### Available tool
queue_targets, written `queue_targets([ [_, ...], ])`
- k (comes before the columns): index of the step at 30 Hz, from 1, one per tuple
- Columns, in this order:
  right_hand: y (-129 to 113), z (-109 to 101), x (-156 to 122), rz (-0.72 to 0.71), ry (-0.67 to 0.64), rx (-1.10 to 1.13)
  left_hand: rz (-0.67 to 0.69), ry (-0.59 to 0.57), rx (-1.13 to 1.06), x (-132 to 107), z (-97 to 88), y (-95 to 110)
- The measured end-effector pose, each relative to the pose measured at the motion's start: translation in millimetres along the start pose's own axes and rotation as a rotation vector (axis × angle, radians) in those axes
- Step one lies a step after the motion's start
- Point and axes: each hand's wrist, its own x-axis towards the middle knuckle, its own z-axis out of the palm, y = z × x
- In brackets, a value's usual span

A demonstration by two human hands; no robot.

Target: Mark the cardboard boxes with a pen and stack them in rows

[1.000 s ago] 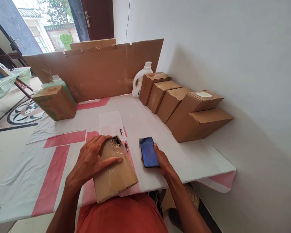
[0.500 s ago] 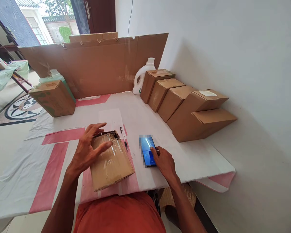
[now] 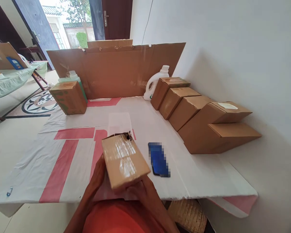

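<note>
A brown cardboard box (image 3: 124,161), with shiny clear tape over its top and a torn, dark hole at its far right corner, is held between my two hands at the near side of the table. My left hand (image 3: 101,166) grips its left side, with the fingers mostly hidden behind it. Under the near right edge, my right hand (image 3: 139,189) supports the box, its fingertips partly out of sight. To the right of the box a phone (image 3: 159,160) with a blue, partly blurred screen lies flat on the cloth, touched by neither hand.
Several cardboard boxes (image 3: 184,111) stand in a row along the right wall, beside a white jug (image 3: 156,82). A cardboard panel (image 3: 116,71) closes off the back. At left, another box (image 3: 70,98) stands before a green bottle (image 3: 80,84). A white and pink cloth (image 3: 70,161) covers the table.
My right hand has let go of the phone and moved left to the box. My left hand has gone down to the box's side, and the box now appears lifted. The view has shifted left.
</note>
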Motion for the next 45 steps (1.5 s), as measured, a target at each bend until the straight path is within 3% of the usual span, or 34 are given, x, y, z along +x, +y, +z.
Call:
queue_targets([
  [5,-39.2,-7.1,17.3,0.046,0.055,0.260,0.048,-0.064,0.204,-22.5,-44.2,32.9],
  [10,-79.7,-5.0,31.3,0.138,0.030,0.460,0.048,0.027,0.278,-46.7,-87.5,59.8],
  [13,-89.1,8.6,35.9,0.204,-0.048,0.529,0.136,0.077,0.263,-51.1,-89.6,70.8],
  [17,-85.8,28.5,44.8,0.287,-0.175,0.573,0.148,0.151,0.360,-32.0,-76.1,74.0],
  [20,-81.3,31.4,56.3,0.291,-0.137,0.521,0.117,0.202,0.420,-8.8,-70.8,66.8],
  [23,-72.4,18.4,68.2,0.290,-0.078,0.371,0.121,0.264,0.370,5.3,-70.0,52.2],
  [26,-50.9,1.8,74.6,0.212,0.037,0.152,0.110,0.372,0.207,0.6,-62.2,27.1],
  [28,-31.9,-0.8,74.8,0.134,0.047,0.017,0.073,0.438,0.113,-12.2,-47.8,4.6],
  [31,-12.0,14.3,73.7,0.055,-0.063,-0.076,0.068,0.465,0.108,-32.8,-18.5,-30.9],
  [34,-18.2,42.7,86.3,-0.006,-0.127,-0.100,0.047,0.549,0.147,-31.6,-7.4,-52.4],
  [37,-45.9,74.3,127.4,-0.076,-0.223,-0.088,-0.006,0.689,0.095,6.5,-38.0,-43.1],
  [42,-87.6,139.2,245.7,-0.183,-0.408,-0.044,0.113,0.779,0.074,111.0,-138.2,3.5],
  [45,-96.4,179.5,311.7,-0.215,-0.436,-0.111,0.124,0.822,0.084,163.8,-185.5,7.9],
])
